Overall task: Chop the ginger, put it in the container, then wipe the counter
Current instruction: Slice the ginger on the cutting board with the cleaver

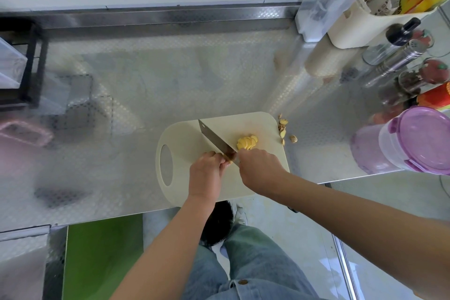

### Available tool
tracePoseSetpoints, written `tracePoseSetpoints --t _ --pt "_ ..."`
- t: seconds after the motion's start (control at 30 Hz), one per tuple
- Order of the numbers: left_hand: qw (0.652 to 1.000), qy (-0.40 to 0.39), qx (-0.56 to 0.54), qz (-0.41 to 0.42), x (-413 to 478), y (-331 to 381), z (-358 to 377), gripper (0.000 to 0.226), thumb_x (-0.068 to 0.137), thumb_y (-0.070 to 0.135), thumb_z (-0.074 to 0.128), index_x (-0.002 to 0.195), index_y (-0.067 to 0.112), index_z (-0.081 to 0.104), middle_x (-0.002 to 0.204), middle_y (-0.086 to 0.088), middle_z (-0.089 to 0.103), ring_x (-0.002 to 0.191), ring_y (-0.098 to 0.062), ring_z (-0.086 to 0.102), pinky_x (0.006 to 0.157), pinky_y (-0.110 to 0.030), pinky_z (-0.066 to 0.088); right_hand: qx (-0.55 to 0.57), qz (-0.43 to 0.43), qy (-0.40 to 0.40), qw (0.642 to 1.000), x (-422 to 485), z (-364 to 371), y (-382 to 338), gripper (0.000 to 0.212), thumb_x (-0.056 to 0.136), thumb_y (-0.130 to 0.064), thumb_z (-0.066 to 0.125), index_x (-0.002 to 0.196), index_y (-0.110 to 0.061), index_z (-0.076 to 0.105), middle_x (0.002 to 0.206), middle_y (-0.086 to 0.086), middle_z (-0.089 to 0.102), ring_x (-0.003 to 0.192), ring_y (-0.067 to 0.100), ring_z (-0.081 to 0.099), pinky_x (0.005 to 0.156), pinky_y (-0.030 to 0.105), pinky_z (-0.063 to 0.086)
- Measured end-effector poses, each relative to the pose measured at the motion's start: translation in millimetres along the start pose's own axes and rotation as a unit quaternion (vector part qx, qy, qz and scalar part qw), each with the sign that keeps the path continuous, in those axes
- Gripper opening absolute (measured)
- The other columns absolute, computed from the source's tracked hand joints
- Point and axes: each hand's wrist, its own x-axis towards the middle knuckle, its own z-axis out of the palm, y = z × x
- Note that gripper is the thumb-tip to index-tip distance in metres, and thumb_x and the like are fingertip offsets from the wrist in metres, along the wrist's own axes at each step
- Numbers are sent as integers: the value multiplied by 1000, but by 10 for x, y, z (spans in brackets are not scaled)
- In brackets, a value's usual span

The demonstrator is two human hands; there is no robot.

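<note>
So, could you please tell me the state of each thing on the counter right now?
Ginger slices: cut, fanned in a pile on the cutting board.
Knife: blade down on the board, left of the slices.
Right hand: grips the knife's handle.
Left hand: fingers curled beside the blade, seemingly pinching an uncut piece.
Peel scraps: loose at the board's right edge.
Container: lid on.

One cutting board point(263, 126), one knife point(214, 139), one heap of ginger slices point(247, 142), one lidded container point(418, 139), two hands: left hand point(207, 173), right hand point(259, 168).
</note>
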Motion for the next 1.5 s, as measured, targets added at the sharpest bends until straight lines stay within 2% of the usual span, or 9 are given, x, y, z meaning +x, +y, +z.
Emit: tracePoseSetpoints --t 0.2,0.3,0.47,0.67,0.77,1.07,1.27,1.4,1.5 --pt "999 -3 -15 -28 12 22 -15 15 74 9 77 64 9 66 61 -8 60 57 -30 55 48 -30 38 19 -18 26 999 156 25 -57 17 96 -14 39 107 -9 51 100 12 59 88 31 57 64 32 35" --pt "1000 -9 -5 -26 7 12 -16 15 73 12 80 65 10 68 61 -7 60 58 -29 56 47 -29 37 5 -28 20 999 70 29 23 18 95 -12 38 110 -9 49 97 11 57 81 29 53 64 33 33" --pt "1000 4 7 1 10 -5 -8 21 68 10 84 61 11 64 58 -5 60 51 -27 55 44 -24 35 -2 -27 10 1000 -75 106 143 20 95 -13 39 114 -10 48 70 -2 37 65 17 44 52 27 32" --pt "1000 -2 2 11 15 16 -20 24 66 4 82 58 9 61 55 -6 56 49 -28 54 41 -26 36 11 -32 29 999 151 32 -45 18 95 -11 39 109 -7 49 100 13 59 83 31 55 65 33 34" --pt "1000 -6 -4 -6 34 7 -32 21 69 6 81 59 9 63 55 -7 57 50 -29 54 43 -27 36 28 -33 34 998 204 57 -49 17 96 -13 39 108 -7 49 99 12 59 91 33 58 64 33 33" --pt "1000 -5 2 0 26 -5 3 20 68 9 83 61 11 65 58 -6 60 51 -27 56 42 -28 39 0 -29 18 999 -35 212 167 21 97 -17 39 116 -9 46 71 -1 39 71 23 51 61 36 42" --pt "1000 1 -4 -1 30 6 -9 18 70 7 80 61 9 65 57 -6 59 52 -28 57 42 -30 41 22 -36 37 998 206 83 -23 17 94 -11 40 108 -7 50 99 14 59 90 35 58 65 33 34" --pt "1000 -3 -4 -12 20 9 -12 15 72 11 80 64 11 68 61 -7 62 57 -29 58 46 -29 41 14 -37 40 998 100 143 51 19 96 -12 38 112 -7 47 91 13 56 79 31 54 63 33 34" --pt "1000 -5 4 -18 25 11 -4 14 76 13 78 66 9 69 64 -9 64 60 -31 59 49 -31 42 -11 -35 33 999 -92 259 194 18 97 -14 38 113 -9 44 71 2 39 64 22 43 55 32 31"
